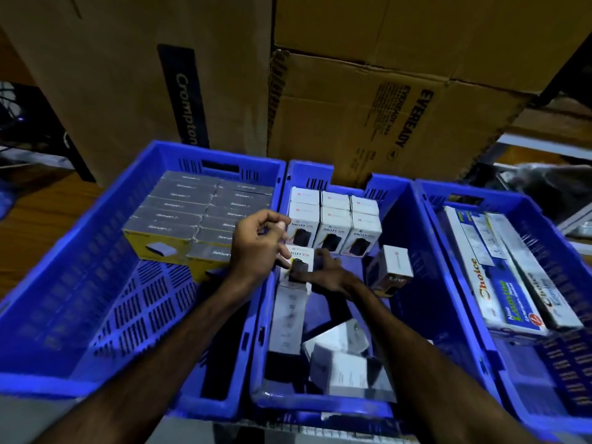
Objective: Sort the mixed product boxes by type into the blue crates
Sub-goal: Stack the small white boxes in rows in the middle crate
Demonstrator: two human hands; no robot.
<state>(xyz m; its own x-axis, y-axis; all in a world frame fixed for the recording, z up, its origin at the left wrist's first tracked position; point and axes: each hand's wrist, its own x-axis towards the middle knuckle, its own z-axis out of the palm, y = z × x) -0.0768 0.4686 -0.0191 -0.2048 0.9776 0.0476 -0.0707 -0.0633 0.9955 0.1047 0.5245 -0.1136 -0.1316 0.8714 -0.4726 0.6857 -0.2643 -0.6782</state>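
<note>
Three blue crates stand side by side. The left crate holds rows of grey-topped yellow boxes. In the middle crate white Halley boxes stand in rows at the far end, and several more lie loose near me. The right crate holds long Choice boxes. My right hand grips one upright white Halley box just in front of the rows. My left hand hovers over the crate wall, its fingers loosely curled and its fingertips at that box's left edge.
Big brown cartons rise directly behind the crates. One white box leans against the middle crate's right wall. A dark box lies flat along its left wall. A wooden surface shows at the far left.
</note>
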